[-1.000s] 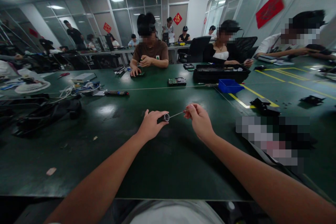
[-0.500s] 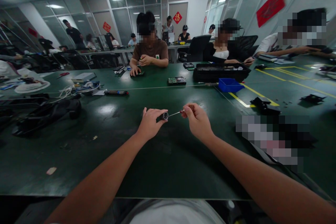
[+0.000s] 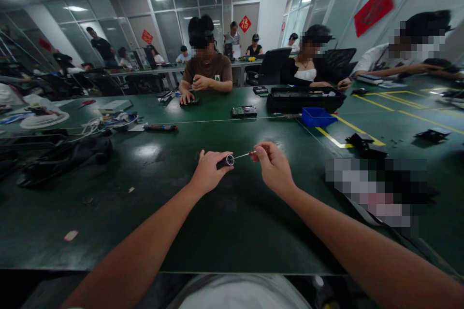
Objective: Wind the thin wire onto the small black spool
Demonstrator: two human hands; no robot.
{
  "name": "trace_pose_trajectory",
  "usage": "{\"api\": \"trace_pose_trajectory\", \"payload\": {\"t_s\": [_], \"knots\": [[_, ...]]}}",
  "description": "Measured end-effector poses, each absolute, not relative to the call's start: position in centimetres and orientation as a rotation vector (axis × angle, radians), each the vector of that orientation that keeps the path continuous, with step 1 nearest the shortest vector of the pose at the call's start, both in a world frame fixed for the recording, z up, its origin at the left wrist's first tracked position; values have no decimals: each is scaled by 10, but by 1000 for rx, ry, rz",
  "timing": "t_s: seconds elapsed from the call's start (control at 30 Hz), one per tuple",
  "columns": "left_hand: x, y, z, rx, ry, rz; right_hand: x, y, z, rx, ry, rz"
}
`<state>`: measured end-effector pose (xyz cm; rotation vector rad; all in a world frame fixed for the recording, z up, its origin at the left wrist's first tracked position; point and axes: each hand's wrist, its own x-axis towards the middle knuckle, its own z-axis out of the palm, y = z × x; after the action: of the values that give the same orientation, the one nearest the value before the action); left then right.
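My left hand [image 3: 209,170] is closed around a small dark cylinder [image 3: 229,160] with a pale ring at its end, which faces right. Its exact kind does not show. Between finger and thumb, my right hand [image 3: 271,163] grips a screwdriver [image 3: 242,156] with a thin metal shaft and a reddish part near the fingers. The shaft points left, and its tip is at the cylinder's round end; whether it touches inside I cannot tell. Both hands are above the green table [image 3: 232,231].
Beyond my hands lie a hard drive [image 3: 244,111], a blue bin [image 3: 318,117] and a long black tray [image 3: 306,100]. A pen-shaped tool [image 3: 160,127] and a black bag-like object [image 3: 68,157] are to the left. Black parts [image 3: 366,145] lie right. Co-workers sit across the table.
My left hand and the cylinder have shifted very slightly to the right. The right hand holds the screwdriver in nearly the same place.
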<state>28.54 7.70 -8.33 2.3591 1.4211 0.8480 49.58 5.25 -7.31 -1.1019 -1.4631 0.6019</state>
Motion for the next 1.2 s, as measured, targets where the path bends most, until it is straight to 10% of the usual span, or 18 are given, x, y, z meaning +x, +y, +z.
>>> {"api": "trace_pose_trajectory", "payload": {"t_s": [0.6,0.9,1.2], "knots": [[286,78,-91,2374,1378,773,494,44,-61,-1231,-1625,436],[281,80,-79,2427,1386,936,501,72,-77,-905,-962,1256],[278,86,-86,2380,1417,794,501,69,-81,-1005,-1167,980]]}}
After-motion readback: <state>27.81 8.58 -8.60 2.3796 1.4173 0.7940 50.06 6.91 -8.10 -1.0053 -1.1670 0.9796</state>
